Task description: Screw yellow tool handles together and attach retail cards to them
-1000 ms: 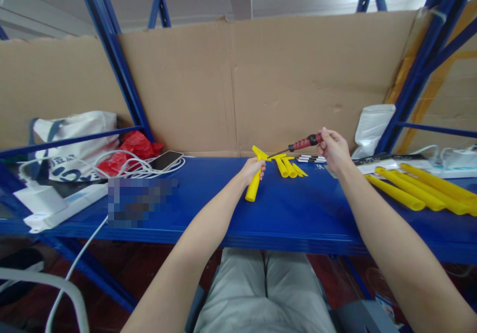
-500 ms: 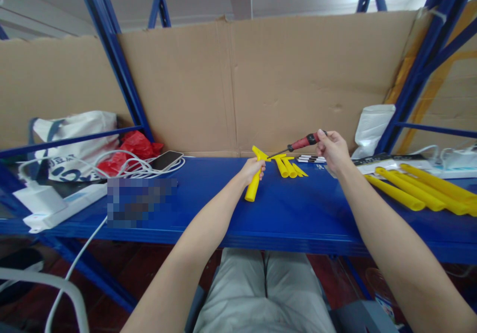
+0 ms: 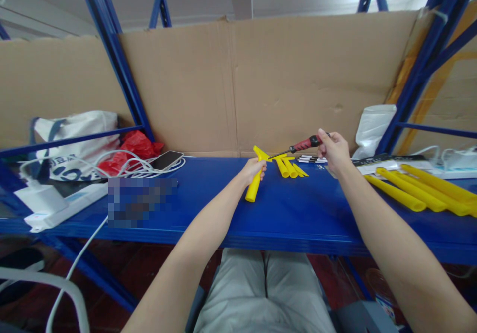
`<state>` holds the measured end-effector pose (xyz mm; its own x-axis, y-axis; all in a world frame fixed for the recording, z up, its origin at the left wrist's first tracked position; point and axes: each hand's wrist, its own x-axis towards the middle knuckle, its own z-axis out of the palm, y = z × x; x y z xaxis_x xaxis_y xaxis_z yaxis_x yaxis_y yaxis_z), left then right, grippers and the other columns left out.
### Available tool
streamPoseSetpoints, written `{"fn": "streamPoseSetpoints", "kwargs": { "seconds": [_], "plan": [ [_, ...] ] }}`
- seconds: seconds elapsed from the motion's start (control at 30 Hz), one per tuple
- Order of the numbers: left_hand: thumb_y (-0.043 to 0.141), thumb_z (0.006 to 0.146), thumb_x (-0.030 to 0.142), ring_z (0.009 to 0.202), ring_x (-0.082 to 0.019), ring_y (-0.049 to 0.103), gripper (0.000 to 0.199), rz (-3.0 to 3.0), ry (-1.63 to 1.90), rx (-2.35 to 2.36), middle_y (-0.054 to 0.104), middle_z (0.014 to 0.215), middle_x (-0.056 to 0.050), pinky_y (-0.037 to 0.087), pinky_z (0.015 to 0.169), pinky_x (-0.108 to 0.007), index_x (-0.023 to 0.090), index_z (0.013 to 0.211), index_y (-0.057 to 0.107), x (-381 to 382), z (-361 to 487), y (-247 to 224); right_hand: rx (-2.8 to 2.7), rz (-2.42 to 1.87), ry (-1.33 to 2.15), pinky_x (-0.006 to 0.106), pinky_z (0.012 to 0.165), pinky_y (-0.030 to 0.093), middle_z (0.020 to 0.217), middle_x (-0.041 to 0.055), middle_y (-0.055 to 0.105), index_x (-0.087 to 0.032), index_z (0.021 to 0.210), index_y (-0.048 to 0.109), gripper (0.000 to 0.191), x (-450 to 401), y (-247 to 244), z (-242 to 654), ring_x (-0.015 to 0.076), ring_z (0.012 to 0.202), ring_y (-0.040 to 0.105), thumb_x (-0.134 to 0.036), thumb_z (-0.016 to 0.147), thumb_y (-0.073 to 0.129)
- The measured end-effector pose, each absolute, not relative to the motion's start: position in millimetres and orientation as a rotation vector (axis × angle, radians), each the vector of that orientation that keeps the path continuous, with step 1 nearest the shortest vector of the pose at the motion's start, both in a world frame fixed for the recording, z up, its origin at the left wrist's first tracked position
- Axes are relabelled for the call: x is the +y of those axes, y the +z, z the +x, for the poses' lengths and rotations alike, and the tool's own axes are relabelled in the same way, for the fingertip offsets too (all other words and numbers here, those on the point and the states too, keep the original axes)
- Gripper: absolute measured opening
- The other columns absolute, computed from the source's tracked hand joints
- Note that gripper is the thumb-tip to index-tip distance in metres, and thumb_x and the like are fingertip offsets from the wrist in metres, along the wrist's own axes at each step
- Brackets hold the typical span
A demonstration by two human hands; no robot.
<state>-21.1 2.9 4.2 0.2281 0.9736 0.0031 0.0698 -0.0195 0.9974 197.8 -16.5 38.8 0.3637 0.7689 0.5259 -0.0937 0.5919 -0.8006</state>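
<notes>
My left hand (image 3: pixel 254 170) is wrapped round a yellow T-shaped plastic piece (image 3: pixel 254 189), its tubular end pointing down toward me. In my right hand (image 3: pixel 334 149) is a red and black screwdriver (image 3: pixel 306 144), gripped at the back end of its handle. The screwdriver's shaft slants down to the left and its tip meets the yellow piece beside my left fingers; the exact contact point is too small to make out. Just right of my left hand, several similar yellow pieces (image 3: pixel 287 167) lie on the blue table (image 3: pixel 298 208).
Several long yellow tubes (image 3: pixel 421 189) lie on the right. Small white bits (image 3: pixel 320 167) and black-and-white strips (image 3: pixel 312 159) lie behind. To the left are a phone (image 3: pixel 167 160), white cables, a red plastic bag (image 3: pixel 136 146) and a power strip (image 3: pixel 67 208). Cardboard (image 3: pixel 290 84) stands along the back.
</notes>
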Motion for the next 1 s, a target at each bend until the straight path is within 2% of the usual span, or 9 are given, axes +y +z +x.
{"fn": "streamPoseSetpoints", "kwargs": {
  "seconds": [0.23, 0.5, 0.67, 1.0],
  "plan": [
    [0.041, 0.076, 0.005, 0.030, -0.004, 0.033, 0.017, 1.369, 1.010, 1.092, 0.037, 0.043, 0.008, 0.026, 0.036, -0.018, 0.019, 0.066, 0.038, 0.9, -21.2, 5.5, -1.069, -0.798, 0.580, 0.019, 0.024, 0.030, 0.034, -0.0109, 0.037, -0.023, 0.059, 0.036, 0.046, -16.0, 37.6, 197.2, 0.0059, 0.025, 0.034, -0.046, 0.056, 0.076],
    [0.042, 0.077, 0.006, 0.029, -0.004, 0.033, 0.017, 1.383, 1.000, 1.076, 0.038, 0.042, 0.009, 0.026, 0.036, -0.017, 0.019, 0.067, 0.038, 1.4, -20.4, 5.0, -0.930, -0.898, 0.493, 0.019, 0.023, 0.027, 0.034, -0.0103, 0.037, -0.023, 0.060, 0.035, 0.039, -15.5, 40.6, 195.5, 0.0072, 0.025, 0.037, -0.037, 0.066, 0.070],
    [0.041, 0.077, 0.005, 0.029, -0.004, 0.034, 0.016, 1.370, 1.023, 1.133, 0.037, 0.042, 0.009, 0.026, 0.036, -0.017, 0.018, 0.067, 0.038, 5.5, -21.4, 2.7, -0.930, -0.977, 0.446, 0.019, 0.024, 0.028, 0.040, -0.0090, 0.043, -0.022, 0.061, 0.034, 0.034, -13.3, 39.9, 196.0, 0.0073, 0.027, 0.040, -0.032, 0.070, 0.065],
    [0.040, 0.077, 0.006, 0.030, -0.004, 0.033, 0.016, 1.382, 1.007, 1.151, 0.038, 0.044, 0.009, 0.027, 0.036, -0.018, 0.018, 0.066, 0.038, 6.1, -19.9, 1.7, -1.180, -1.203, 0.607, 0.018, 0.030, 0.028, 0.033, -0.0081, 0.037, -0.021, 0.062, 0.037, 0.029, -23.1, 36.8, 185.0, 0.0088, 0.031, 0.045, -0.030, 0.077, 0.059]
  ]
}}
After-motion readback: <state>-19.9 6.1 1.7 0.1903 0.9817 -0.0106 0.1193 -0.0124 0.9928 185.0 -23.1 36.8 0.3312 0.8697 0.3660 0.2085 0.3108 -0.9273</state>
